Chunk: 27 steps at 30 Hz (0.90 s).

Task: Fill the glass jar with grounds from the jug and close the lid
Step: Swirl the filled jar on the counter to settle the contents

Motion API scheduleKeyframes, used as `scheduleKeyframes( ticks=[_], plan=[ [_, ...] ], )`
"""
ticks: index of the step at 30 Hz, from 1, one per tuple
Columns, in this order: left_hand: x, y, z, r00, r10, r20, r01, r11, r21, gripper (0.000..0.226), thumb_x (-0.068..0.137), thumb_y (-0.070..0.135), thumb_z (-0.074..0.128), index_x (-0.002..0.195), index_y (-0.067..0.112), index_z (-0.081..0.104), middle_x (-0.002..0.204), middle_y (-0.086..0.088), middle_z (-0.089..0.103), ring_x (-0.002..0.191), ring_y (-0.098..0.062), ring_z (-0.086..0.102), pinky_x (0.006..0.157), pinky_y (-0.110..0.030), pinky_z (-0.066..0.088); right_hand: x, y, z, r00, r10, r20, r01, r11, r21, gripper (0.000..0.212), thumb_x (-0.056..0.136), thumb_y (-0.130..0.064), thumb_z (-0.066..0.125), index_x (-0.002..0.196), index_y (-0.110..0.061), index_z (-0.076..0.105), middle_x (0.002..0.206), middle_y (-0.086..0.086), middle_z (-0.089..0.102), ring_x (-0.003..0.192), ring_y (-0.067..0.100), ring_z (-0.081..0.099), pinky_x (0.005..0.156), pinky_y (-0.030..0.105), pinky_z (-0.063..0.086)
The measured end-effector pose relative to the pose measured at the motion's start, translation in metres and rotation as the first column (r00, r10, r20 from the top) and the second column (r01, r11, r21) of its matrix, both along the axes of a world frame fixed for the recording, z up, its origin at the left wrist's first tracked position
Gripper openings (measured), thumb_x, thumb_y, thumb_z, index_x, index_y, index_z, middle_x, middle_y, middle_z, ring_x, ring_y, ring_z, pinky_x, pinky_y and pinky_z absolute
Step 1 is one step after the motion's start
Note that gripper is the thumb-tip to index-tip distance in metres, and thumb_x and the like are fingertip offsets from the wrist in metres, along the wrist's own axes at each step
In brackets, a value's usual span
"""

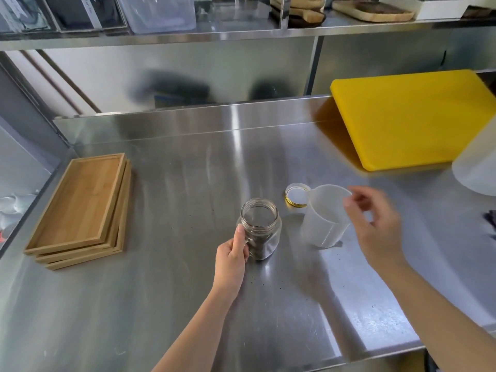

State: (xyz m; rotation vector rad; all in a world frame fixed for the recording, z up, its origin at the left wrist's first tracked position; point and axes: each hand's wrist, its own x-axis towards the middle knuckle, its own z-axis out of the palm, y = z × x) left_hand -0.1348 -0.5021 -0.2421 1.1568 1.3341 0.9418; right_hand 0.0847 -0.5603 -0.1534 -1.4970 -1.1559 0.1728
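A clear glass jar (261,226) stands upright and uncapped on the steel counter, with dark grounds in its lower part. My left hand (233,252) grips its handle on the near left side. A translucent plastic jug (326,216) stands upright just right of the jar and looks empty. My right hand (375,224) hovers beside the jug's right rim, fingers apart and blurred, holding nothing. The gold-rimmed lid (296,196) lies upside down on the counter behind the jug.
Three stacked bamboo trays (80,208) sit at the left. A yellow cutting board (413,116) leans at the back right, and a large translucent container (480,167) stands at the right edge. Dark specks of grounds dot the steel counter (188,291).
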Motion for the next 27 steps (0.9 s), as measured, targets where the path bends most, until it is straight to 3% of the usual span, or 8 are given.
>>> scheduleKeyframes(
  ticks=[4,8,10,12,14,17,23,27],
  plan=[
    [-0.001,-0.004,0.002,0.997,0.031,0.072,-0.030,0.999,-0.014,0.057,0.089,0.054,0.050,0.053,0.011,0.042,0.049,0.003,0.036,0.045,-0.006,0.031,0.043,-0.011,0.027,-0.045,0.007,-0.011,0.926,0.367,0.084,-0.343,0.914,-0.216,0.032,0.075,-0.014,0.069,0.106,-0.008,0.059,0.091,0.002,0.055,0.080,0.009,0.052,0.070,0.011,0.041],
    [-0.005,-0.006,0.002,0.975,0.119,0.186,-0.110,0.992,-0.055,0.041,0.085,0.040,0.065,0.058,0.014,0.048,0.057,0.002,0.048,0.056,-0.013,0.044,0.061,-0.025,0.039,-0.068,0.020,-0.047,0.882,0.463,-0.081,-0.440,0.753,-0.489,0.079,0.067,-0.020,0.079,0.131,-0.026,0.033,0.120,-0.006,0.041,0.112,0.006,0.041,0.093,0.019,0.034],
    [-0.009,-0.006,0.002,0.972,0.140,0.189,-0.133,0.990,-0.048,0.020,0.085,0.033,0.067,0.077,0.015,0.061,0.081,-0.007,0.063,0.067,-0.013,0.055,0.068,-0.024,0.045,-0.071,0.027,-0.061,0.884,0.447,-0.138,-0.449,0.727,-0.519,0.094,0.062,-0.022,0.082,0.136,-0.031,0.024,0.127,-0.009,0.035,0.117,0.001,0.034,0.096,0.019,0.027],
    [-0.011,-0.005,0.006,0.967,0.097,0.234,-0.082,0.994,-0.074,0.026,0.085,0.035,0.065,0.104,0.017,0.063,0.115,-0.012,0.066,0.094,-0.014,0.064,0.087,-0.025,0.049,-0.073,0.034,-0.069,0.882,0.413,-0.225,-0.468,0.725,-0.505,0.104,0.058,-0.019,0.085,0.139,-0.026,0.020,0.130,-0.009,0.034,0.118,-0.002,0.033,0.093,0.010,0.024],
    [-0.008,-0.002,0.014,0.939,0.034,0.343,0.022,0.987,-0.158,0.048,0.079,0.046,0.064,0.120,0.020,0.059,0.129,-0.012,0.062,0.119,-0.024,0.058,0.106,-0.044,0.041,-0.077,0.039,-0.073,0.855,0.430,-0.290,-0.518,0.729,-0.448,0.101,0.055,-0.014,0.087,0.133,-0.031,0.025,0.128,-0.012,0.040,0.113,-0.009,0.040,0.085,-0.002,0.026],
    [0.002,-0.002,0.029,0.924,-0.060,0.379,0.150,0.966,-0.213,0.064,0.073,0.060,0.056,0.125,0.022,0.057,0.131,-0.012,0.061,0.126,-0.031,0.052,0.110,-0.054,0.033,-0.085,0.043,-0.076,0.849,0.426,-0.311,-0.522,0.765,-0.378,0.094,0.052,-0.009,0.088,0.118,-0.035,0.026,0.114,-0.021,0.044,0.099,-0.025,0.043,0.076,-0.006,0.032],
    [0.001,-0.009,0.028,0.927,-0.161,0.338,0.251,0.937,-0.242,0.051,0.081,0.058,0.052,0.120,0.026,0.061,0.122,-0.001,0.068,0.117,-0.018,0.060,0.108,-0.046,0.038,-0.076,0.036,-0.076,0.851,0.379,-0.365,-0.495,0.811,-0.312,0.086,0.048,-0.016,0.089,0.111,-0.036,0.034,0.113,-0.005,0.056,0.100,-0.003,0.058,0.081,0.011,0.044],
    [-0.015,0.003,0.034,0.940,-0.099,0.328,0.196,0.941,-0.275,0.046,0.092,0.052,0.041,0.114,0.017,0.062,0.135,-0.002,0.059,0.116,-0.008,0.056,0.112,-0.031,0.029,-0.071,0.028,-0.074,0.833,0.393,-0.390,-0.519,0.799,-0.304,0.085,0.044,-0.014,0.084,0.114,-0.023,0.037,0.109,-0.007,0.054,0.095,-0.009,0.056,0.077,0.006,0.042]
  ],
)
